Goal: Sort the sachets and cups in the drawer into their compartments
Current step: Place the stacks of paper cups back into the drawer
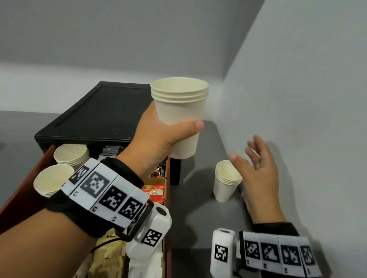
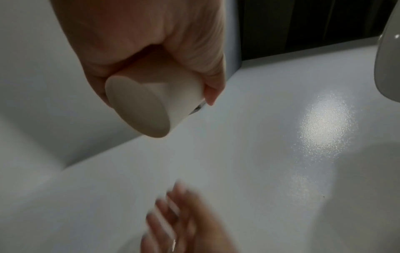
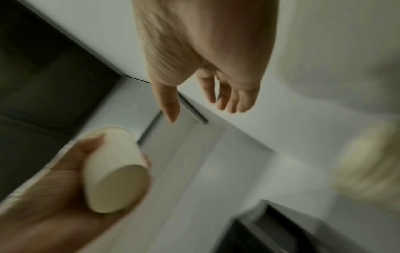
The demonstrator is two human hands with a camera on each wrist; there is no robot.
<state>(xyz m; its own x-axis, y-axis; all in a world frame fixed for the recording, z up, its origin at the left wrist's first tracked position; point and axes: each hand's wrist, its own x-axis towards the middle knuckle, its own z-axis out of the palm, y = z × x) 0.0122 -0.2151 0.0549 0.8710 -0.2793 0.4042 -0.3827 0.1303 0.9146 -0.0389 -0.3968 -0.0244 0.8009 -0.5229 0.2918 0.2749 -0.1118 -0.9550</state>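
Observation:
My left hand (image 1: pixel 168 133) grips a stack of cream paper cups (image 1: pixel 179 115) and holds it upright in the air above the drawer's right rear corner. The same stack (image 2: pixel 151 104) shows bottom first in the left wrist view, and again as the held cups (image 3: pixel 114 172) in the right wrist view. My right hand (image 1: pixel 256 160) hovers open and empty, just right of a second cup stack (image 1: pixel 226 181) that stands on the grey counter. Two more cup stacks (image 1: pixel 70 155) (image 1: pixel 51 180) sit in the drawer's (image 1: pixel 167 223) left compartment. Sachets (image 1: pixel 153 193) lie in the other compartments.
A black box (image 1: pixel 98 114) sits above the open drawer. A white wall (image 1: pixel 309 103) closes the right side, close to my right hand. Packets marked White Sugar (image 1: pixel 144 271) and brown packets (image 1: pixel 106 258) fill the drawer's front. Grey counter (image 1: pixel 195 214) lies between drawer and wall.

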